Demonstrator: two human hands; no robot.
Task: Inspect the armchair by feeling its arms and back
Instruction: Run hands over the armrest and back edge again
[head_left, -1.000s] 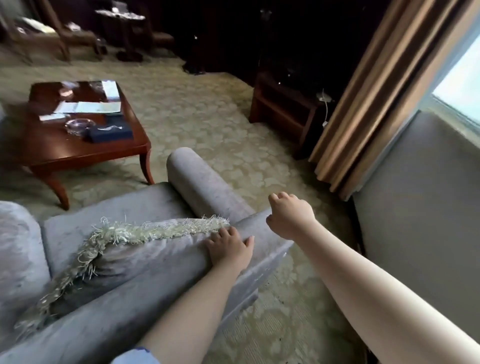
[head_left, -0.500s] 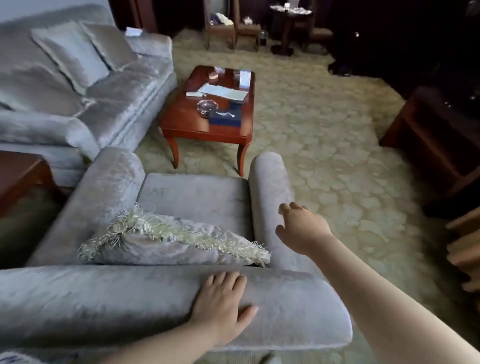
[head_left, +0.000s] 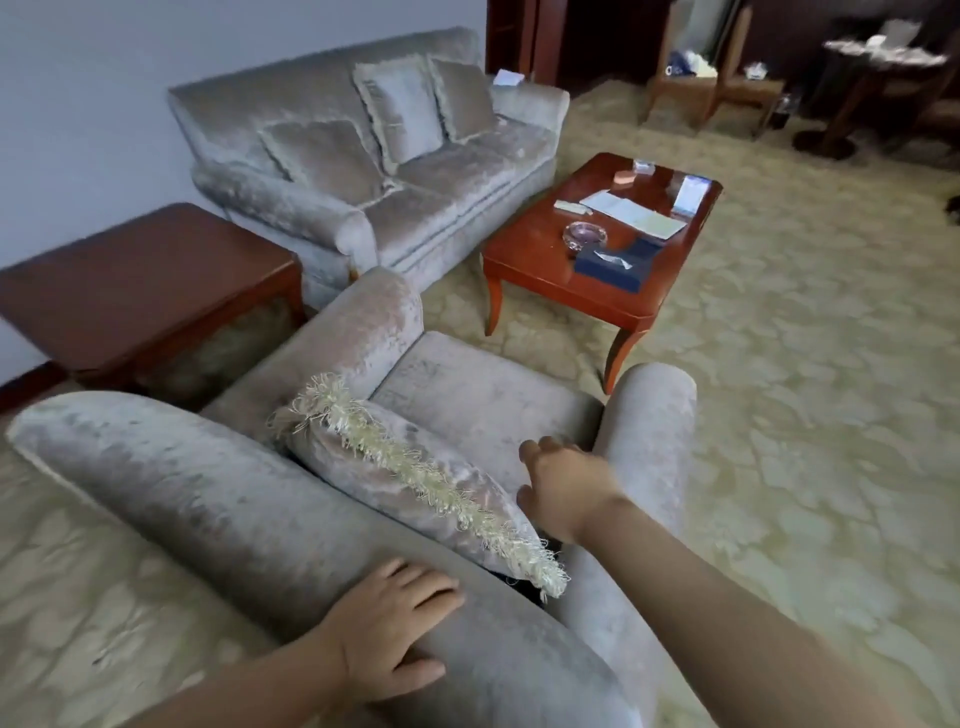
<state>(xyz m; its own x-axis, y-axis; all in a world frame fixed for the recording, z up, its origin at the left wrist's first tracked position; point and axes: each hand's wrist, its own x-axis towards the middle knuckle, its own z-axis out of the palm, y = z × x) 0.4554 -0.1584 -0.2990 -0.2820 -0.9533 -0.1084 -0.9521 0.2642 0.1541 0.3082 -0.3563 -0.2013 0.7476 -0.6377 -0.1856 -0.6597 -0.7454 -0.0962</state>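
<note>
Since earlier, the right hand (head_left: 563, 488) had drifted inward over the seat (head_left: 483, 395), fingers relaxed and holding nothing; the left hand (head_left: 389, 623) lay flat on the back of the armchair (head_left: 208, 499), which stood on patterned carpet (head_left: 805, 415) near a sofa (head_left: 441, 171) and worktop (head_left: 535, 260).

no text, label or number can be read; the papers (head_left: 636, 213) on the coffee table (head_left: 535, 260) are blurred
</note>
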